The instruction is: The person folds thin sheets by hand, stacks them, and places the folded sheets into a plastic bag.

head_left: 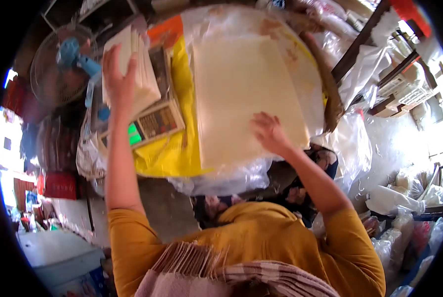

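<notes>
My left hand (118, 74) is over the left edge of a stack of folded cream sheets (145, 81), its fingers stretched and thumb apart. The stack rests on a weighing scale (154, 121) with a lit green display. My right hand (270, 131) lies with loosely spread fingers on the lower right part of a large, flat pile of cream sheets (241, 94). How many sheets this pile has cannot be told. Yellow plastic (182, 153) spreads underneath, between the scale and the pile.
A standing fan (65, 64) with a blue hub is just left of the scale. Clear plastic (231, 178) hangs over the near table edge. Plastic bags (352, 148) and stacked boxes (404, 84) crowd the right side. A pale blue container (60, 252) stands at lower left.
</notes>
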`<state>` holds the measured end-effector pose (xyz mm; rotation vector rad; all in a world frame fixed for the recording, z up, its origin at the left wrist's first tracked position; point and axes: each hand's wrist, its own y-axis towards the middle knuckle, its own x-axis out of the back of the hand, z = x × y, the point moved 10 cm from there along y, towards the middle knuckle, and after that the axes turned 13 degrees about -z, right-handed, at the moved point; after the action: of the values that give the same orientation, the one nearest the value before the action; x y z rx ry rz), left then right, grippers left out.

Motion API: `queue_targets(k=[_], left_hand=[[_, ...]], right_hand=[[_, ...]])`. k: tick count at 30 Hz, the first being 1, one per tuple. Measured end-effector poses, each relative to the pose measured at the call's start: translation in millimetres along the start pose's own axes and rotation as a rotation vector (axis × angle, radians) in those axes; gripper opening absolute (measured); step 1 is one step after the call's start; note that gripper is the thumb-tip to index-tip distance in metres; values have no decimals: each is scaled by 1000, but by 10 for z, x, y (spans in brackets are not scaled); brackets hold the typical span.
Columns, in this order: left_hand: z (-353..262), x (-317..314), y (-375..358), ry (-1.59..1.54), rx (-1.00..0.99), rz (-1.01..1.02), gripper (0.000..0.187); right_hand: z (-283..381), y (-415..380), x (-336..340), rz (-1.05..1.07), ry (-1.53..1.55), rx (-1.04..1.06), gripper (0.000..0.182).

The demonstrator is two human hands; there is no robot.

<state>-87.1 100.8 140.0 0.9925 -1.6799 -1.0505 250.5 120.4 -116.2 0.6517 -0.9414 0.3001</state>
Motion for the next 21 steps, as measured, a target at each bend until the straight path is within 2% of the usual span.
queue_targets(k=[3, 4, 5, 9, 13, 19, 21], left_hand=[[-411, 19, -912, -227, 241, 127, 50], [-455, -17, -1241, -255, 264, 161, 49], [-578, -17, -1489, -321, 475, 232, 49], [-708, 34, -2292, -312, 509, 339, 50], [-888, 117, -2432, -315, 497, 366, 51], [-927, 130, -2428, -318, 492, 357, 49], [-944, 130, -2437, -315, 492, 347, 48]], right_hand=[[382, 155, 262, 54, 333, -65, 25], [550, 160, 299, 77, 294, 14, 24], [719, 143, 322, 97, 254, 93, 23], [1131, 21, 80, 188, -30, 403, 16], [1191, -100, -306, 313, -303, 591, 10], [1102, -13, -298, 365, -199, 496, 7], [1170, -37, -271, 344, -239, 545, 7]])
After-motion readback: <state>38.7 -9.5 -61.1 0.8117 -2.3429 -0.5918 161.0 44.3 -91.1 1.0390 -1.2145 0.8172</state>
